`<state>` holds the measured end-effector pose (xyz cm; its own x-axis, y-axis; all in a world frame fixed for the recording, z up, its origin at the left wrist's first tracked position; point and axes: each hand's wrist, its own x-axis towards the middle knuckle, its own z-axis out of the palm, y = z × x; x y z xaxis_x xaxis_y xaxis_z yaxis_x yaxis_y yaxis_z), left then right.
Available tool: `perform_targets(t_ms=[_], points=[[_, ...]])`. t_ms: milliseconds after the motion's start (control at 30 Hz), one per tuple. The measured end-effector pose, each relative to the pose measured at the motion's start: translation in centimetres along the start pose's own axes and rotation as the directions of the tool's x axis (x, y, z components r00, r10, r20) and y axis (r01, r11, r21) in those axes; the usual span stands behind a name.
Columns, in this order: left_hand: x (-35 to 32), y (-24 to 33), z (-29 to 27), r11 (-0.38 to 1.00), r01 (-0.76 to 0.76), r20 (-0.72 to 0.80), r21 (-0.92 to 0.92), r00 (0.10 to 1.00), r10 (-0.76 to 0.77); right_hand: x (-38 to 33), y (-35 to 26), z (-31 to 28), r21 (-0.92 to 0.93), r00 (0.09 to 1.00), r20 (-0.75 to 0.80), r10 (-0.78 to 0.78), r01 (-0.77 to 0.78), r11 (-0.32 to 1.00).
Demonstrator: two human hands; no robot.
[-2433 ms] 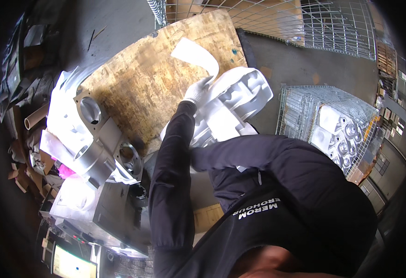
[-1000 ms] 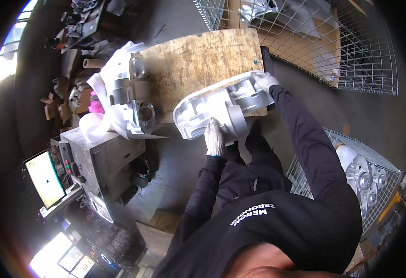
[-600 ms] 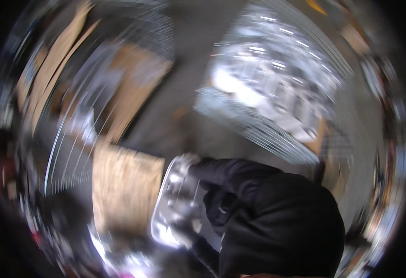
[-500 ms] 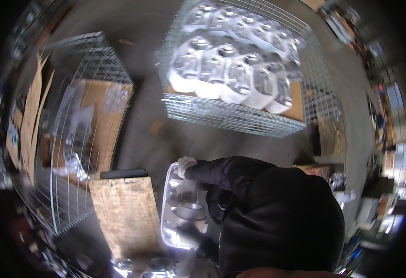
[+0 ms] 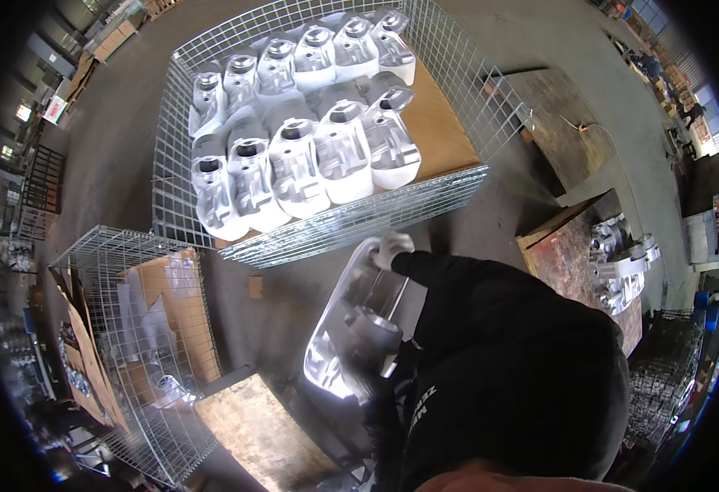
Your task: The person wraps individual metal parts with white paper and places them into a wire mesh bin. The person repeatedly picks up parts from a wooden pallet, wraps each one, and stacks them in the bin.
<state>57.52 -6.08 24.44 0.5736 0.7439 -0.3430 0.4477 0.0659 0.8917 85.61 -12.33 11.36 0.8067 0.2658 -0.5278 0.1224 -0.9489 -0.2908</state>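
Observation:
A large silvery metal casting (image 5: pixel 344 328) with a long rounded rim and a raised round collar inside is carried tilted in front of my body. My right hand (image 5: pixel 393 248), in a pale glove, is closed on its upper end. At its lower end, my left hand (image 5: pixel 369 384) looks dark and shadowed against the part, its fingers only partly visible. Just beyond the casting stands a wire mesh crate (image 5: pixel 359 215) holding two rows of similar castings (image 5: pixel 298 168), set upright side by side on brown cardboard.
A second mesh crate (image 5: pixel 142 238) at the left holds cardboard and plastic film. Near it stands a worn wooden board (image 5: pixel 265 430). At the right, a wood-topped stand (image 5: pixel 552 246) carries several metal parts (image 5: pixel 622 258). A wooden panel (image 5: pixel 568 123) lies beyond it.
The view has turned, bringing the full crate further left and the wooden board lower. The casting has moved away from the board toward the full crate, still between both hands.

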Motion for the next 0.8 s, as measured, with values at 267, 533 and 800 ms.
perform_targets(t_ms=[267,533,800], points=[[1.7,14.8,23.5,0.898,-0.215,0.165,0.384,0.973,0.162,14.1,16.4,-20.4,-0.098,0.939,-0.325,-0.118,0.090,0.991],[3.7,18.9,41.0,0.953,0.098,0.292,-0.286,0.956,-0.010,29.5,19.9,-36.9,-0.896,0.961,-0.032,-0.274,0.094,0.435],[8.1,23.4,51.7,0.907,0.046,0.346,-0.419,0.932,0.113,32.9,19.4,-53.2,-0.597,0.967,-0.039,-0.252,0.179,0.782]])
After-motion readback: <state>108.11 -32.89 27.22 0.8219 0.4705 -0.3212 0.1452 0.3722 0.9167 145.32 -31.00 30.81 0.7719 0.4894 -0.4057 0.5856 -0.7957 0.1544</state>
